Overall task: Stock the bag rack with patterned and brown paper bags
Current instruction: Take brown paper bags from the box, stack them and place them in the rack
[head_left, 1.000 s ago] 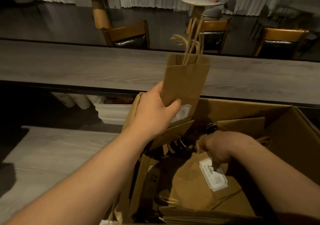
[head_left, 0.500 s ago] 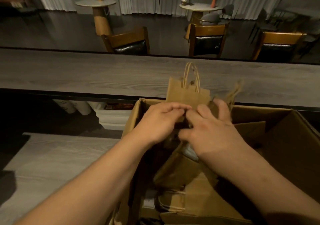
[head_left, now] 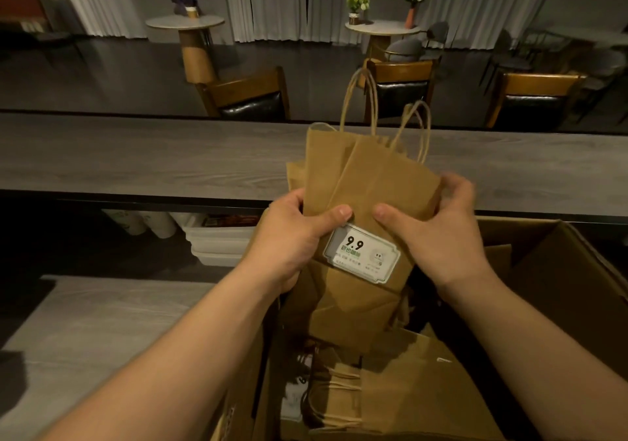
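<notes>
A dim café room lies beyond a long grey wooden counter, with round tables, curtains and dark-seated chairs behind it; closer to me an open cardboard box sits below my hands. I judge I am at the gathering step: brown bags are out of the box and bunched together, but no rack shows anywhere in my view, so nothing is stocked yet as far as I can tell.

My left hand grips the small bunch of brown paper bags from their left edge, thumb laid across the front face just above the white price label, the other fingers hidden behind the paper. My right hand holds the same bunch from the right, thumb pressed on the front close to the left thumb, fingers curled round the right edge. The bags stand upright between both hands, above the box, their twisted handles pointing up over the counter; they are fanned rather than squared, one tilted across another. More brown bags lie flat in the box below, with something dark among them that I cannot make out.

Next, I think, the bunch needs squaring up, then carrying to the rack, wherever it stands, without letting a loose bag slip
</notes>
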{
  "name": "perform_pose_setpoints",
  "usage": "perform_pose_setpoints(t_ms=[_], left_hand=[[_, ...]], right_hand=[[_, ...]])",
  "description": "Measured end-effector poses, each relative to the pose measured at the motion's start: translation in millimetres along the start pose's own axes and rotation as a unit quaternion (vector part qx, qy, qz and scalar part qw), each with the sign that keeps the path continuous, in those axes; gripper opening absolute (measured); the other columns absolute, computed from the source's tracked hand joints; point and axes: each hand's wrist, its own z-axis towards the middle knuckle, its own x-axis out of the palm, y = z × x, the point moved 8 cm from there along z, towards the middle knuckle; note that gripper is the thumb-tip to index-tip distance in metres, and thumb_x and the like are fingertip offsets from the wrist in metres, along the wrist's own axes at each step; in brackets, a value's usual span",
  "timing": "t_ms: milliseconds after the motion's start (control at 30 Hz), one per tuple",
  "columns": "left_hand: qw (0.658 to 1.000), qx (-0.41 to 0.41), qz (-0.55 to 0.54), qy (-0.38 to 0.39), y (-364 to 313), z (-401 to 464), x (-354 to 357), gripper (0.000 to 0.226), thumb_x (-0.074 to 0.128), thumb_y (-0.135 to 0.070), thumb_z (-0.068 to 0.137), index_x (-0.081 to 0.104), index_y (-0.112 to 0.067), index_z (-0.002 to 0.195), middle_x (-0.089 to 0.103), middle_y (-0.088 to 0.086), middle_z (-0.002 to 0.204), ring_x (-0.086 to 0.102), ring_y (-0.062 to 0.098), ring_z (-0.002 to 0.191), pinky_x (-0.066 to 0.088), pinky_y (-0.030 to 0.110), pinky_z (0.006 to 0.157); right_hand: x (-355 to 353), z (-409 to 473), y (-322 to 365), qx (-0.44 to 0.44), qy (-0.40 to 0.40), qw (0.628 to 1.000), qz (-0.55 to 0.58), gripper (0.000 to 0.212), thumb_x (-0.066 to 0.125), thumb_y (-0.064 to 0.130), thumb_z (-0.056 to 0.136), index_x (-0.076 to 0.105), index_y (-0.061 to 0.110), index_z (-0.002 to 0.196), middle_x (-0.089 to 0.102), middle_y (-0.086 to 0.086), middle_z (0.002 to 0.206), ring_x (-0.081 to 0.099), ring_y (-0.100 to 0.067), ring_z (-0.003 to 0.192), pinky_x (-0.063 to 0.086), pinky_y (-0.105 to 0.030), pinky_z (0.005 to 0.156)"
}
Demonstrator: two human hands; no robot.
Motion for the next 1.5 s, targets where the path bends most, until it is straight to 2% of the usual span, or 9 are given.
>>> perform_pose_setpoints(t_ms=[133, 300, 467, 633, 800, 967, 1133, 1300, 1500], left_hand=[[0.999, 0.027, 0.005, -0.046, -5.8, -0.5, -7.6, 0.012, 0.070, -0.030, 0.095, 0.069, -0.022, 0.103, 0.081, -0.007, 0.095, 0.077, 0.010, 0.089, 0.062, 0.030, 0.082], [0.997, 0.048, 0.061, 0.013, -6.7, -1.1, 2.6, 0.040, 0.066, -0.054, 0.084, 0.059, -0.037, 0.120, 0.076, -0.016, 0.106, 0.072, 0.002, 0.100, 0.057, 0.026, 0.088], [0.979, 0.099, 0.163, 0.068, -7.6, -5.8, 7.1, 0.101, 0.079, -0.023, 0.089, 0.009, -0.051, 0.156, 0.044, -0.022, 0.150, 0.058, -0.005, 0.121, 0.050, 0.028, 0.105], [0.942, 0.231, 0.237, -0.059, -32.4, -13.6, -5.8, 0.099, 0.069, -0.013, 0.096, 0.003, -0.051, 0.160, 0.028, -0.037, 0.146, 0.038, -0.034, 0.113, 0.037, 0.002, 0.098], [0.935, 0.246, 0.235, -0.105, -34.7, -17.0, -13.9, 0.092, 0.066, -0.012, 0.098, 0.008, -0.050, 0.160, 0.025, -0.046, 0.142, 0.037, -0.036, 0.111, 0.033, -0.005, 0.099], [0.937, 0.228, 0.242, -0.111, -34.5, -18.0, -15.0, 0.093, 0.066, -0.017, 0.099, 0.005, -0.054, 0.158, 0.032, -0.033, 0.144, 0.044, -0.019, 0.115, 0.039, 0.016, 0.108], [0.940, 0.215, 0.242, -0.107, -35.6, -17.2, -14.8, 0.093, 0.067, -0.020, 0.099, 0.003, -0.055, 0.158, 0.033, -0.029, 0.150, 0.038, -0.013, 0.122, 0.040, 0.033, 0.114], [0.944, 0.200, 0.242, -0.097, -33.6, -16.8, -12.8, 0.094, 0.067, -0.019, 0.099, 0.003, -0.055, 0.158, 0.032, -0.035, 0.139, 0.043, -0.025, 0.108, 0.039, 0.026, 0.112], [0.940, 0.193, 0.264, -0.101, -30.4, -14.0, -13.2, 0.095, 0.066, -0.019, 0.100, -0.001, -0.055, 0.158, 0.035, -0.038, 0.125, 0.039, -0.042, 0.085, 0.030, -0.010, 0.082]], right_hand=[[-9.8, 14.3, -17.2, 0.058, -0.048, 0.988, 0.137, 0.060, 0.083, 0.015, 0.087, 0.047, 0.018, 0.135, 0.074, 0.002, 0.108, 0.076, -0.012, 0.092, 0.064, -0.035, 0.079], [-1.3, 17.4, -17.3, 0.045, -0.033, 0.979, 0.194, 0.059, 0.074, 0.014, 0.095, 0.046, 0.014, 0.147, 0.075, 0.002, 0.114, 0.076, -0.014, 0.100, 0.065, -0.038, 0.084], [22.2, 9.9, -16.6, 0.037, 0.057, 0.995, 0.070, 0.065, 0.068, 0.034, 0.099, 0.034, 0.034, 0.155, 0.061, 0.010, 0.135, 0.068, -0.013, 0.115, 0.062, -0.040, 0.092], [7.8, 17.3, -5.7, -0.019, 0.056, 0.981, -0.185, 0.006, 0.058, 0.030, 0.103, 0.059, 0.036, 0.106, 0.068, 0.004, 0.108, 0.071, -0.012, 0.091, 0.062, -0.033, 0.075], [18.8, 15.0, -21.3, -0.022, 0.181, 0.913, -0.365, 0.006, 0.062, 0.026, 0.100, 0.068, 0.028, 0.098, 0.070, 0.004, 0.090, 0.066, -0.010, 0.082, 0.051, -0.027, 0.068], [51.3, 1.0, -99.9, 0.029, 0.352, 0.771, -0.530, 0.068, 0.071, 0.026, 0.095, 0.040, 0.027, 0.156, 0.054, -0.002, 0.149, 0.055, -0.022, 0.133, 0.049, -0.036, 0.107], [62.0, 10.1, -128.3, 0.000, 0.387, 0.719, -0.578, 0.068, 0.068, 0.018, 0.096, 0.037, 0.017, 0.156, 0.045, -0.010, 0.152, 0.042, -0.032, 0.143, 0.041, -0.042, 0.117], [61.4, 6.0, -127.0, -0.036, 0.394, 0.698, -0.597, 0.027, 0.070, 0.017, 0.093, 0.058, 0.031, 0.113, 0.051, -0.001, 0.121, 0.050, -0.024, 0.115, 0.049, -0.037, 0.096], [50.8, 4.4, -115.0, -0.005, 0.415, 0.725, -0.550, 0.028, 0.069, 0.003, 0.088, 0.059, 0.029, 0.090, 0.061, 0.004, 0.097, 0.058, -0.013, 0.086, 0.042, -0.022, 0.063]])
